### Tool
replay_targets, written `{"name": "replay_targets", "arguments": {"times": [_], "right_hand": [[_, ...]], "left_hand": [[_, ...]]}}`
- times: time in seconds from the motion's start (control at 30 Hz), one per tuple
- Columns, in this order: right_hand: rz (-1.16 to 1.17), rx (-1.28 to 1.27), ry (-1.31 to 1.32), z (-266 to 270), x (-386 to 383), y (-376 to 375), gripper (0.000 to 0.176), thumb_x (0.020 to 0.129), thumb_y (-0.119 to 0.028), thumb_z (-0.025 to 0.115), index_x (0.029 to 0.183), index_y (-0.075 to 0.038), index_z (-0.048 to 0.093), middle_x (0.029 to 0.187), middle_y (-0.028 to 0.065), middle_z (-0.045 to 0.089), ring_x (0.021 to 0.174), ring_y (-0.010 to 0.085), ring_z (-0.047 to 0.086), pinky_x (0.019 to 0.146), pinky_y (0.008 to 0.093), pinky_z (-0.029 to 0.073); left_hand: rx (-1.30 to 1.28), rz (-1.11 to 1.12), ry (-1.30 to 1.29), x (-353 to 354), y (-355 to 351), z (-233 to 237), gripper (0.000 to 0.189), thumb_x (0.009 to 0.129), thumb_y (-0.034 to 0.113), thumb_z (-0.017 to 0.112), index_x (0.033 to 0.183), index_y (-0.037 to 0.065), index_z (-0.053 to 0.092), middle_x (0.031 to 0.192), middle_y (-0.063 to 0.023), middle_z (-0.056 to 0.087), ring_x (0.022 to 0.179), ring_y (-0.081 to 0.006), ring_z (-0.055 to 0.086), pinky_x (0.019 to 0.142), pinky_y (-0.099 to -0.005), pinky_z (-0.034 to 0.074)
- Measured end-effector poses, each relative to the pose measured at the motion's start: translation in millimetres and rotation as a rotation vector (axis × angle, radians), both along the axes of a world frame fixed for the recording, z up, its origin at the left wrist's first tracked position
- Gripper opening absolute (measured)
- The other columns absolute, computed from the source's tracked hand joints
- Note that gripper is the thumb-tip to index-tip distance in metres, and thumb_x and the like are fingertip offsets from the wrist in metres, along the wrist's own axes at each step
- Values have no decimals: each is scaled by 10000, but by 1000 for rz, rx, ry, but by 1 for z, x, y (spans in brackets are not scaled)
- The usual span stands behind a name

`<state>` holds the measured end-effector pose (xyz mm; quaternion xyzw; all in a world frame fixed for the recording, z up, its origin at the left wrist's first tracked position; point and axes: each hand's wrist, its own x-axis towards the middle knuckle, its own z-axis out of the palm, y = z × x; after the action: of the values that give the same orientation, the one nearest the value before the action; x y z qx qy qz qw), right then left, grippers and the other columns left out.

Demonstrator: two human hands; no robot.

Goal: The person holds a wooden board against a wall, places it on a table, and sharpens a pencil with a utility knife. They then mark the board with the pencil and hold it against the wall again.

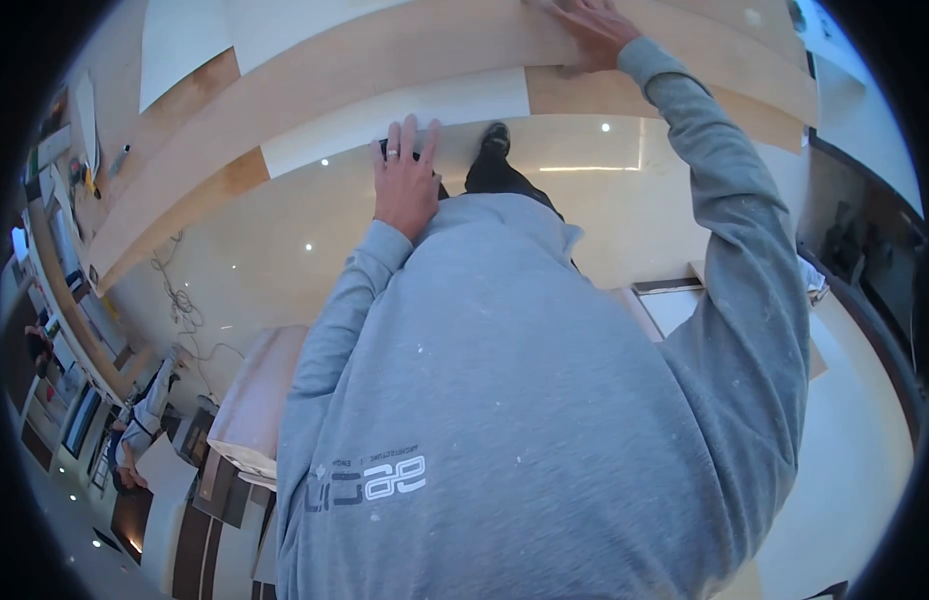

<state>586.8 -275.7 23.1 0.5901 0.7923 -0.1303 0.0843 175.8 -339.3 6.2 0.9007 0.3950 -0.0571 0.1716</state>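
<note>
A long light wooden board curves across the top of the head view. White sheets lie on either side of it, one of them a white strip along the near edge. My left hand, with a ring on one finger, has its fingers stretched out against that near edge. Something dark shows behind these fingers, too hidden to name. Farther off and to the right, my right hand lies on the wood with fingers extended. It is slightly blurred, and its fingertips reach the top of the frame.
A black shoe stands on the glossy floor below the board's edge. A cable lies on the floor at left, beside a pale wrapped block. Another person is at the far left. A dark glossy panel stands at right.
</note>
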Motion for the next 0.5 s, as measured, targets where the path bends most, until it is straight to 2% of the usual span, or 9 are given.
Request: {"name": "replay_targets", "arguments": {"times": [0.07, 0.17, 0.27, 0.37, 0.47, 0.5], "right_hand": [[12, -60, -60, 5, -6, 5, 1416, 590, -615, 965, 1712, -213, 200, 1689, 364, 226, 1562, 576, 226, 1245, 691, 240], [35, -50, -24, -8, 4, 5, 1428, 596, -604, 967, 1715, -205, 174, 1680, 384, 225, 1557, 586, 228, 1248, 687, 243], [15, -23, 20, -17, 10, 4, 1448, 591, -596, 971, 1719, -209, 150, 1682, 382, 225, 1557, 583, 233, 1255, 676, 246], [10, -13, 32, -14, 9, 2, 1463, 574, -578, 985, 1719, -209, 153, 1683, 375, 233, 1559, 578, 236, 1257, 667, 251], [-13, -28, 4, -4, 3, 4, 1476, 555, -550, 1001, 1717, -210, 158, 1682, 369, 242, 1560, 572, 240, 1262, 657, 255], [-16, -25, 14, -5, 2, 2, 1476, 551, -541, 1005, 1717, -213, 160, 1682, 367, 243, 1559, 571, 242, 1262, 655, 256]], "left_hand": [[37, -2, 20, 13, 4, -3, 907, 924, 212, 779, 1689, 216, 292, 1704, -161, 305, 1569, -395, 311, 1267, -614, 264], [122, -54, -80, 32, 10, -9, 747, 926, 210, 769, 1606, 192, 460, 1618, -138, 461, 1481, -356, 453, 1231, -573, 352], [-6, -18, -137, 45, 17, -25, 529, 945, 211, 747, 1458, 155, 631, 1437, -111, 638, 1282, -321, 632, 1110, -501, 503], [-585, 352, -44, 80, 19, 8, 361, 1005, 239, 716, 1326, 74, 712, 1289, -106, 720, 1099, -265, 713, 957, -418, 593], [-1458, 951, -458, 83, 11, -24, 427, 1061, 283, 674, 1374, -6, 656, 1300, -133, 709, 1088, -243, 717, 924, -388, 614], [-1559, 1043, -645, 87, 6, -33, 456, 1061, 309, 696, 1356, -33, 637, 1278, -141, 704, 1110, -247, 706, 969, -383, 610]]}}
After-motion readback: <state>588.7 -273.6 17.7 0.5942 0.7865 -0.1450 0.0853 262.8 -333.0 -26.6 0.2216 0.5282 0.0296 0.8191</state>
